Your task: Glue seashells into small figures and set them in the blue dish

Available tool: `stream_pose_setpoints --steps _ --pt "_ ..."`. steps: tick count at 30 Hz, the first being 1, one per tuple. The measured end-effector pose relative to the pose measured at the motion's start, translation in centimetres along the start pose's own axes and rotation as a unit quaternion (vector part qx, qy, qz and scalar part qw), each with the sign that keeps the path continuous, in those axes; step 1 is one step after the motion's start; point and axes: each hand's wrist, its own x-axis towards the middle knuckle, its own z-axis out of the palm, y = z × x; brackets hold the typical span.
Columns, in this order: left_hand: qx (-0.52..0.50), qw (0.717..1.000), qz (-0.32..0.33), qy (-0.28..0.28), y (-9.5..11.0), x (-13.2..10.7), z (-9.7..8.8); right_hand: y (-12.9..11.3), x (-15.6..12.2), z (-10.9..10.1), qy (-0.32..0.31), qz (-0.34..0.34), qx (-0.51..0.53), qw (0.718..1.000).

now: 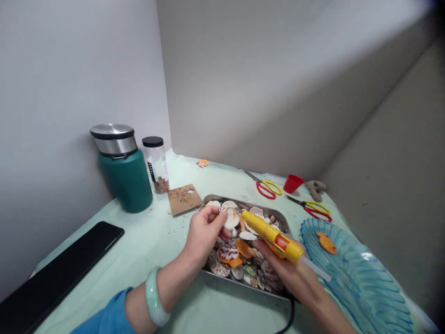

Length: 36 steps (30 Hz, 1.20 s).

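Observation:
My left hand (205,232) hovers over a metal tray (283,222) full of several seashells and pinches a tiny shell (222,210) between thumb and fingertips. My right hand (288,271) grips a yellow hot glue gun (273,235) by its handle. The gun's nozzle points left toward the tiny shell and sits just right of it. A white glue stick (314,269) pokes out of the gun's back. A pale green bangle (155,297) sits on my left wrist.
A blue glass plate (358,278) with an orange shell lies to the right. Two scissors (267,187) and a red cup (292,183) lie behind the tray. A green flask (123,167), a clear jar (156,164), a cardboard square (184,199) and a black keyboard (59,271) stand to the left.

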Motion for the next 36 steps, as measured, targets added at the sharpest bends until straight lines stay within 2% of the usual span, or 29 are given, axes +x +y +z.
stream_pose_setpoints --steps 8,17,29,36 --pt "-0.002 1.0 -0.003 -0.005 0.32 -0.21 0.26 0.44 -0.23 0.14 -0.02 0.019 -0.015 1.0" --pt "0.014 0.999 -0.025 -0.04 0.15 -0.13 0.21 0.23 -0.4 -0.04 -0.068 0.034 -0.007 0.997" --pt "-0.01 0.999 -0.029 -0.039 0.17 -0.11 0.08 -0.31 -0.27 -0.11 -0.038 0.026 -0.01 0.999" --pt "-0.012 0.998 -0.031 -0.047 0.21 -0.2 0.09 0.03 -0.31 -0.08 -0.057 0.023 -0.013 0.998"
